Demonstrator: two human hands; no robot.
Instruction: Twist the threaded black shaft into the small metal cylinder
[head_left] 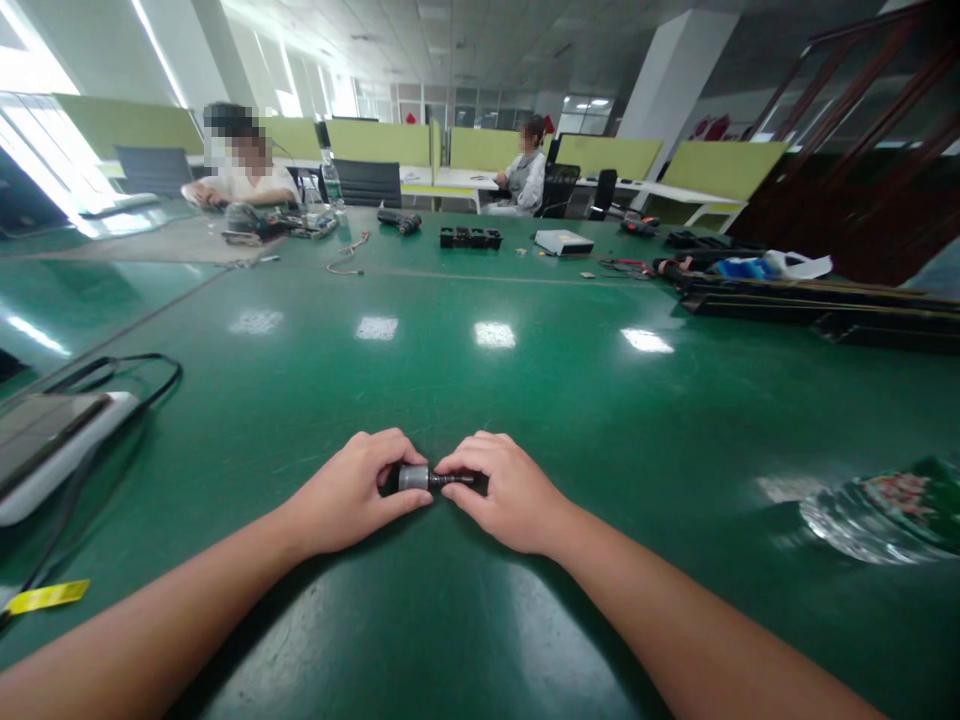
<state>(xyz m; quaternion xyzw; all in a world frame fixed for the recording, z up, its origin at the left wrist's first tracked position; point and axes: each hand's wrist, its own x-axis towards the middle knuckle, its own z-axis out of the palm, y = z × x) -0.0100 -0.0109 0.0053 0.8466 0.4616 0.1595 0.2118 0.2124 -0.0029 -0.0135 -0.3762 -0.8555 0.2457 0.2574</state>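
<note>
Low in the middle of the head view, a small grey metal cylinder with a thin dark shaft (415, 478) lies sideways at the green table top. My left hand (358, 492) grips its cylinder end between thumb and fingers. At the other end, the thumb and fingers of my right hand (504, 490) are closed around the shaft. Both hands are low over the table, close together. The part's two outer ends are partly hidden by my fingers, and its exact kind cannot be made out.
A clear bottle (877, 515) lies on the right. To the left are a white device (64, 450) with black cables and a yellow tag (49, 597). A power drill (399, 221), a black part (470, 238) and a grey box (564, 243) lie farther back. Two people sit beyond.
</note>
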